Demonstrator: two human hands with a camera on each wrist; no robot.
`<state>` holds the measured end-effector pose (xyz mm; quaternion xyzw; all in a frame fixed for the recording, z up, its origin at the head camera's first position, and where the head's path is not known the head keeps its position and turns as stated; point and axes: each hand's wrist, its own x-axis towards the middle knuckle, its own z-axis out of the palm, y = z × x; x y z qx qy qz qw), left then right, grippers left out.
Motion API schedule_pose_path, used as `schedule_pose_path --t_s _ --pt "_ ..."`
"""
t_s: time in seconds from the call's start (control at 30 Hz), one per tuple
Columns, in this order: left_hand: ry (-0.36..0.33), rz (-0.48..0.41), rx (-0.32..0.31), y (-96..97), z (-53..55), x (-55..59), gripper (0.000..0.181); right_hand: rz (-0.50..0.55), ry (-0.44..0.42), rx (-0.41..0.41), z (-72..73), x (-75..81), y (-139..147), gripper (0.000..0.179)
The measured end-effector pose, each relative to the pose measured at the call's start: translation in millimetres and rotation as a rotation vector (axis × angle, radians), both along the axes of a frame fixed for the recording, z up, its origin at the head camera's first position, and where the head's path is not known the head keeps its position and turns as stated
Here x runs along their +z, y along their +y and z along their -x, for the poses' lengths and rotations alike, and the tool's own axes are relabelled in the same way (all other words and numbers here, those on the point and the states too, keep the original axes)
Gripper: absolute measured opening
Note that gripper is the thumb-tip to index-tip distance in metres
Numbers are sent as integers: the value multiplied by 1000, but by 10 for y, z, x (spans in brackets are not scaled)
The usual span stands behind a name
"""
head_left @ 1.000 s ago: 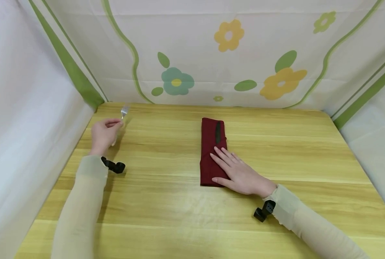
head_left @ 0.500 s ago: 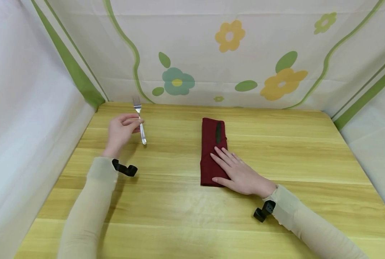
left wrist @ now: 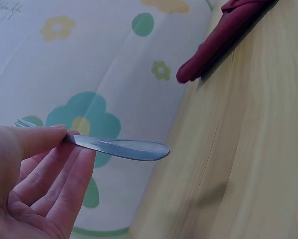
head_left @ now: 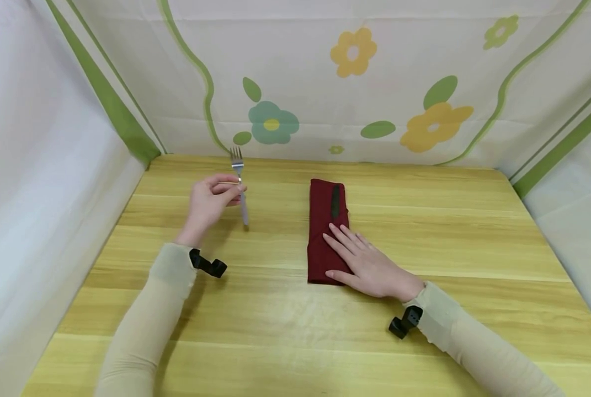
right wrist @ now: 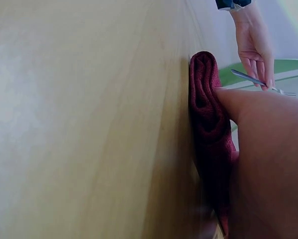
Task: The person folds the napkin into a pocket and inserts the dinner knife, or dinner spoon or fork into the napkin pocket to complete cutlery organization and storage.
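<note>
My left hand (head_left: 207, 203) pinches a metal fork (head_left: 244, 210) between thumb and fingertips, above the table at the back left. The tines point away toward the curtain, and the handle (left wrist: 124, 148) sticks out past the fingers in the left wrist view. A dark red folded cloth (head_left: 320, 220) lies lengthwise near the middle, with a narrow dark strip (head_left: 335, 201) at its far right. My right hand (head_left: 372, 269) rests flat on its near right part, fingers spread. Several stacked layers show at the folded cloth's end (right wrist: 204, 94) in the right wrist view.
The wooden table (head_left: 255, 331) runs back to a white curtain (head_left: 300, 66) printed with flowers. More white cloth closes off the left and right sides. A small black camera (head_left: 211, 264) is strapped to the left wrist, another black camera (head_left: 405, 321) to the right.
My left hand has carried the fork rightward from the table's far left toward the red cloth, and the whole fork now shows more clearly. The right hand and the cloth have stayed put.
</note>
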<state>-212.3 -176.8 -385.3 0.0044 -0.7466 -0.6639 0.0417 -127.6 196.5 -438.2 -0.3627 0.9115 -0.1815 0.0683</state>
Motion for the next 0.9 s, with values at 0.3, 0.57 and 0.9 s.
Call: schedule_pose_path --t_s 0.3,0.57,0.9 --pt "-15 14 -80 240 -58 20 27 11 15 1 0 9 -6 77" --pt "-13 -42 -159 444 -129 -39 23 -5 7 2 9 -18 -3 78" --pt "-14 -108 -239 742 -205 -97 15 -7 -13 -3 3 9 -9 78"
